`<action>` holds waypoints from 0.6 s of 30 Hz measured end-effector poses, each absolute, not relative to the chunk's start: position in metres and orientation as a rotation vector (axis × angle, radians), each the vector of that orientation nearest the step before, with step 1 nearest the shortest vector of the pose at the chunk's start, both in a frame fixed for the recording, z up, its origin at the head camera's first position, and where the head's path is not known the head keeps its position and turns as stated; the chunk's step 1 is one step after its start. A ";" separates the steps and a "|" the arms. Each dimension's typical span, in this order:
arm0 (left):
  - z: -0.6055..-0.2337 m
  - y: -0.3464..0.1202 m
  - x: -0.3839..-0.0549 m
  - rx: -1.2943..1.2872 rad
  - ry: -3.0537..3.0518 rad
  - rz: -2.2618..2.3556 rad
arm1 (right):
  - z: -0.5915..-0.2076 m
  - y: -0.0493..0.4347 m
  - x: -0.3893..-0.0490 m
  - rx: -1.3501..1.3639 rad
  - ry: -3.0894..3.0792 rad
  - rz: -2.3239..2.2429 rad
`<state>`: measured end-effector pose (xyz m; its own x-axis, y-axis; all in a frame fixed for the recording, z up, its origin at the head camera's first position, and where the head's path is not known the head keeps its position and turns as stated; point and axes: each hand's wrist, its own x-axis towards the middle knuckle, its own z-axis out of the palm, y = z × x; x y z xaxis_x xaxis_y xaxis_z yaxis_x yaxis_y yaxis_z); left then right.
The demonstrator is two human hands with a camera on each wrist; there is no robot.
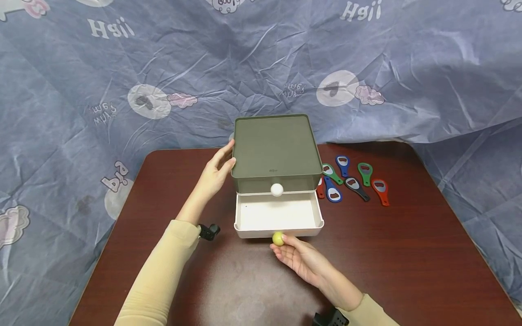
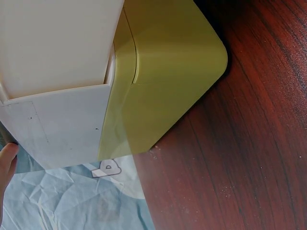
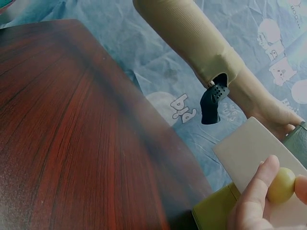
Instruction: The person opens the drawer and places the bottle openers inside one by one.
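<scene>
A small desktop drawer box with an olive-green top (image 1: 275, 145) stands on the table. Its lower white drawer (image 1: 279, 213) is pulled out, and the bare inside shows. At the drawer's front, my right hand (image 1: 303, 262) pinches the round yellow-green knob (image 3: 282, 186) between thumb and fingertips. The upper drawer, with a white knob (image 1: 277, 189), is closed. My left hand (image 1: 214, 174) rests against the box's left side near the top, fingers extended. In the left wrist view, only a bit of a finger (image 2: 7, 160) shows at the left edge, beside the box.
Several bottle openers (image 1: 354, 184) in blue, green, red and black lie to the right of the box, some close against its side. The dark red wooden table (image 1: 408, 253) ends at a grey-blue printed cloth (image 1: 204, 81) hanging behind it.
</scene>
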<state>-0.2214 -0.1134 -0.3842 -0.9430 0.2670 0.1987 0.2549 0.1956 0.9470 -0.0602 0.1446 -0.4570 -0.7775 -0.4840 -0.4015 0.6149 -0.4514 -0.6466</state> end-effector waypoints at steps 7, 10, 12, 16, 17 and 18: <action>-0.383 -0.112 -0.221 0.540 2.410 1.922 | -0.458 0.145 -0.060 0.220 1.077 -2.221; -0.383 -0.112 -0.221 0.540 2.409 1.926 | -0.458 0.147 -0.059 0.204 1.075 -2.206; -0.384 -0.112 -0.222 0.540 2.412 1.923 | -0.459 0.149 -0.058 0.190 1.081 -2.198; -0.384 -0.113 -0.221 0.534 2.421 1.917 | -0.461 0.154 -0.056 0.166 1.149 -2.177; -0.384 -0.113 -0.221 0.534 2.420 1.914 | -0.461 0.156 -0.056 0.167 1.175 -2.166; -0.384 -0.113 -0.220 0.532 2.421 1.912 | -0.462 0.159 -0.055 0.170 1.202 -2.153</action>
